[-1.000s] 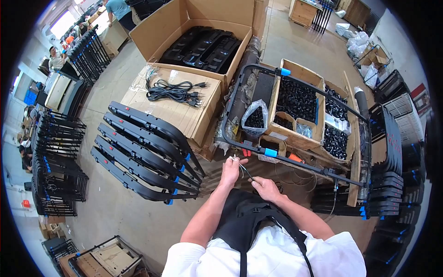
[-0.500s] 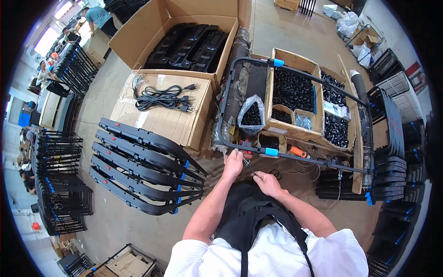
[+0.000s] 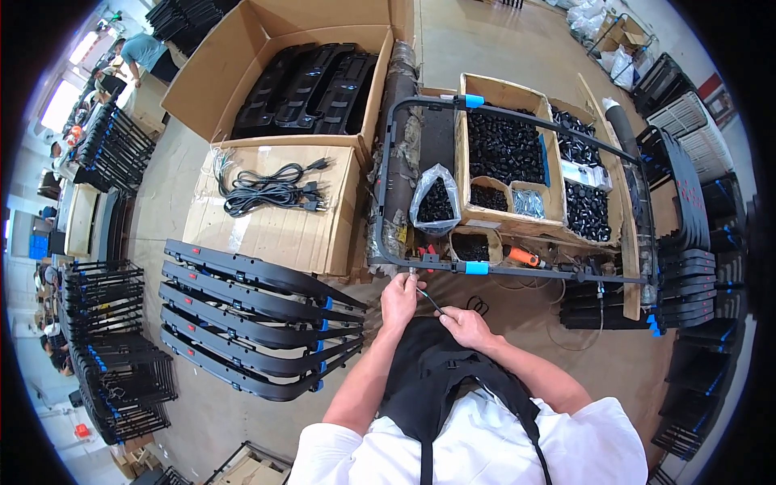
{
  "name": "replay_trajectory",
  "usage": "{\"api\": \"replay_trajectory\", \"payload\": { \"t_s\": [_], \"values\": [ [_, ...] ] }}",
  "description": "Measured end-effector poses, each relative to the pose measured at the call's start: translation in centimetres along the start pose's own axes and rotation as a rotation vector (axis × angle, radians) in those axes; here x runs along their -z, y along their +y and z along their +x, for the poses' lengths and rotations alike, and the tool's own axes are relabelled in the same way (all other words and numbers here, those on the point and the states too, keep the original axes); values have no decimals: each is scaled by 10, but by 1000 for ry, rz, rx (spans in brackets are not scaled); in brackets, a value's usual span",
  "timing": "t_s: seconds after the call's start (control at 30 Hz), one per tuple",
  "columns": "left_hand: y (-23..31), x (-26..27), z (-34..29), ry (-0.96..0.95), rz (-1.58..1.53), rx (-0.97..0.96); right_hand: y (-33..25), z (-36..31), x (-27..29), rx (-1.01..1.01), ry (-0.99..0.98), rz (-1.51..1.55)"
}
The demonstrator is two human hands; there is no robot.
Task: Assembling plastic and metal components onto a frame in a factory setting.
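Observation:
A thin black cable (image 3: 437,309) runs between my hands, just below the near left corner of a black tube frame (image 3: 517,272) with blue sleeves. My left hand (image 3: 399,302) is closed on its upper, paler end, close under the frame's tube. The fingers partly hide what they pinch there. Lower and to the right, my right hand (image 3: 467,328) grips the dark part of the cable between thumb and fingers. Small dark loops (image 3: 478,305) hang just beyond the right hand.
The frame lies around a wooden box (image 3: 463,153) of small black parts and a clear bag (image 3: 436,200). An orange-handled tool (image 3: 521,256) lies near its front bar. Left are a cable-topped carton (image 3: 267,230), an open carton (image 3: 194,105) and stacked curved black parts (image 3: 250,323).
My view has shifted, so the bench and frame sit differently in it. Both hands keep their hold near the frame's corner, the left slightly lower in the picture.

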State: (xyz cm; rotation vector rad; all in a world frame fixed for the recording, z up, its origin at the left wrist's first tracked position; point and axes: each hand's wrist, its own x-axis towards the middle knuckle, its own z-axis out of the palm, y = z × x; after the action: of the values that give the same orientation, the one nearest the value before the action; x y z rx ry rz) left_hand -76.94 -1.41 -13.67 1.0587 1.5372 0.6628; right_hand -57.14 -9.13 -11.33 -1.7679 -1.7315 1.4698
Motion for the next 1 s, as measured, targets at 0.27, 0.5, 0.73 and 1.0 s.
{"api": "replay_trajectory", "payload": {
  "t_s": [0.27, 0.5, 0.73, 1.0],
  "values": [
    [3, 6, 3, -46, 97, -58, -6, -1, -1, -37, -61, 5],
    [12, 17, 16, -119, 209, -60, -12, 7, -5, -15, -36, 59],
    [6, 4, 17, -91, -201, 139, -12, 10, -9, -38, -63, 32],
    [-14, 12, 29, -239, -484, 223, -14, 13, -13, -94, -114, 48]
  ]
}}
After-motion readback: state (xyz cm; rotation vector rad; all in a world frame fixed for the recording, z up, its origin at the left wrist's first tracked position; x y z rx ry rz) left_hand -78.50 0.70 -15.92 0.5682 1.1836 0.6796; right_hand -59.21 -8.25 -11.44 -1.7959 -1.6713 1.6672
